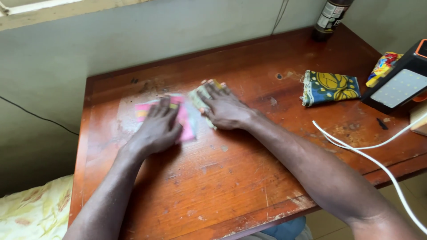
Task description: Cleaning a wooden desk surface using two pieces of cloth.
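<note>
**Two hands flatten cloth on a worn bench**

Near the bench's (249, 178) far edge, the left hand (158, 129) and right hand (224, 109) press open palms, fingers spread, on a blurred pink-and-yellow patterned cloth (189, 118). It looks light, soft and limp, best pinched at its corners.

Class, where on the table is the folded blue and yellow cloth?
The folded blue and yellow cloth lies on the table's far right, between the right hand and the black lamp.

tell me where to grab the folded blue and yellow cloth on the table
Probably pinch the folded blue and yellow cloth at its frayed left edge, coming from the left over bare table. It lies flat, so only an edge lifts; the black lamp crowds its right side.
</note>
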